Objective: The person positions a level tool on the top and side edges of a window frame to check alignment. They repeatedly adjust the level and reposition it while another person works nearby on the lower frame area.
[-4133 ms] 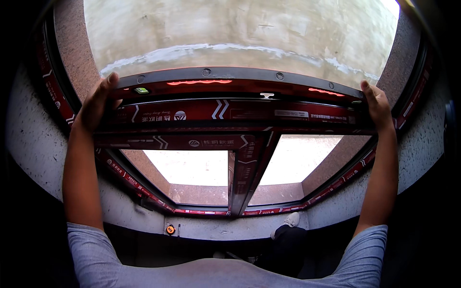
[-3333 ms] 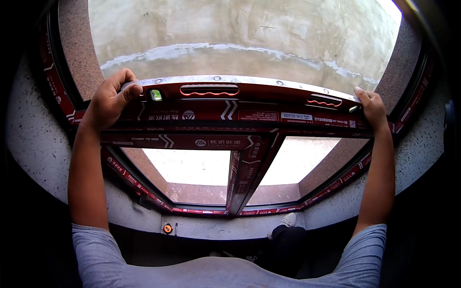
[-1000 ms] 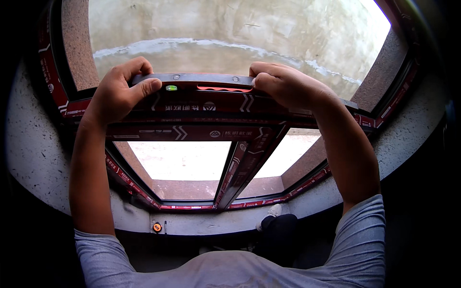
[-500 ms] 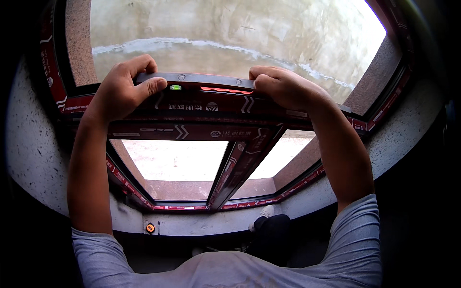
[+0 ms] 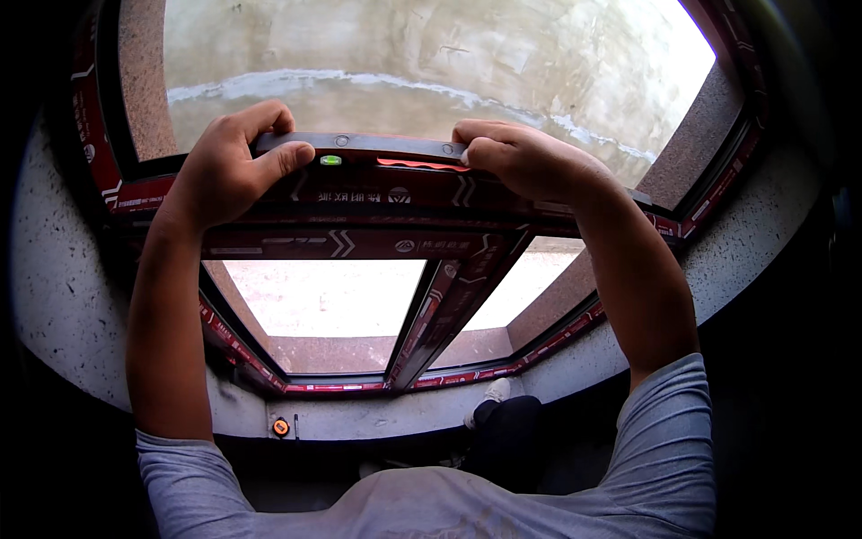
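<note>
A spirit level (image 5: 392, 144), grey on its long edge with a bright green vial near its left end, lies along the horizontal crossbar (image 5: 359, 191) of a window frame. Its left end is gripped by my left hand (image 5: 235, 162), thumb on the near side and fingers curled over the far side. Closer to the other end, my right hand (image 5: 530, 160) wraps over the level with bent fingers. The crossbar wears dark red printed protective film. Under my right hand and wrist, part of the level is hidden.
Below the crossbar, a slanting mullion (image 5: 460, 310) splits the lower opening in two. A pale speckled sill (image 5: 359, 419) curves around the frame, with an orange and black tape measure (image 5: 281, 427) and a thin dark stick (image 5: 297, 426) beside it. My shoe (image 5: 496, 391) rests near the sill.
My right hand has slid slightly left along the level, its fingers now nearer the red wavy strip. My left hand keeps its hold, and the view has shifted a little.
</note>
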Available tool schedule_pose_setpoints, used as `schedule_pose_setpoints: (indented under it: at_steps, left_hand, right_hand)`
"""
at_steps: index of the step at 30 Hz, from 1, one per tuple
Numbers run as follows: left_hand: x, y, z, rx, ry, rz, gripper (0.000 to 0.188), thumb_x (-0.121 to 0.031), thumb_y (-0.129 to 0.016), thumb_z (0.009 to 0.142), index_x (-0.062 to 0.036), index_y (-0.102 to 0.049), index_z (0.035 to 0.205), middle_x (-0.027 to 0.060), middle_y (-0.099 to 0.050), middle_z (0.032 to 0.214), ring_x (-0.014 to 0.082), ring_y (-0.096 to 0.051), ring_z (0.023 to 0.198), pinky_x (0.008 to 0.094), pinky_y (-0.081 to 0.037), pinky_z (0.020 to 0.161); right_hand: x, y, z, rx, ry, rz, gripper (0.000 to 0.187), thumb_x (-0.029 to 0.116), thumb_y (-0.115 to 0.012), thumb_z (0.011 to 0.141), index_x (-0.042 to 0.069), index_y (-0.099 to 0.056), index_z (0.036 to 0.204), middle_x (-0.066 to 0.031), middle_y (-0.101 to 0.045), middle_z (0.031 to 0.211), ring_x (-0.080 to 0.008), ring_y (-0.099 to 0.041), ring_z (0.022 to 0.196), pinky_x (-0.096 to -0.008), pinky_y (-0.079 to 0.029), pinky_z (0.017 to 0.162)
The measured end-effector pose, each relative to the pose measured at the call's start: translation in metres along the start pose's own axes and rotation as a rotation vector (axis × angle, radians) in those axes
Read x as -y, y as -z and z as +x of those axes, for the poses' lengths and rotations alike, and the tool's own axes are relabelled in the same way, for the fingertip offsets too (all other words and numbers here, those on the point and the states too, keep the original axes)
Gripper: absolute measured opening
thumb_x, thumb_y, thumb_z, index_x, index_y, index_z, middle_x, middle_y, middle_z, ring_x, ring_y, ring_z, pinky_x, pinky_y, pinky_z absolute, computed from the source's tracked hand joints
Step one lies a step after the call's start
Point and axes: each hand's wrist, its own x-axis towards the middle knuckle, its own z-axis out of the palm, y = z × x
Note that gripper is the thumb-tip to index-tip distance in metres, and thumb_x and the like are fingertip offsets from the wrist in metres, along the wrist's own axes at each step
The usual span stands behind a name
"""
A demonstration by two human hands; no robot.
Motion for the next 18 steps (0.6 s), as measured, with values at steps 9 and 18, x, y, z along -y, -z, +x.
schedule_pose_setpoints:
  at_steps: [9,18]
  left_hand:
    - [-0.003,0.000,0.000,-0.001,0.017,-0.026,0.031,-0.031,-0.074,0.100,-0.0055,-0.059,0.091,0.0030,-0.065,0.071,0.0092,-0.060,0.067,0.0265,-0.049,0.063]
    - [-0.002,0.000,0.000,-0.012,0.005,0.004,0.032,-0.032,-0.075,0.100,-0.0052,-0.059,0.091,0.0018,-0.061,0.069,0.0097,-0.056,0.066,0.0277,-0.047,0.062]
  right_hand:
    - [-0.010,-0.002,0.010,0.033,0.015,0.032,0.028,0.022,-0.045,0.092,0.003,-0.063,0.103,-0.0061,-0.058,0.085,-0.0162,-0.053,0.081,-0.0343,-0.046,0.075]
    - [0.012,0.002,0.001,0.052,-0.012,-0.023,0.027,0.022,-0.045,0.094,0.005,-0.062,0.107,-0.0056,-0.059,0.086,-0.0144,-0.054,0.079,-0.0330,-0.047,0.072]
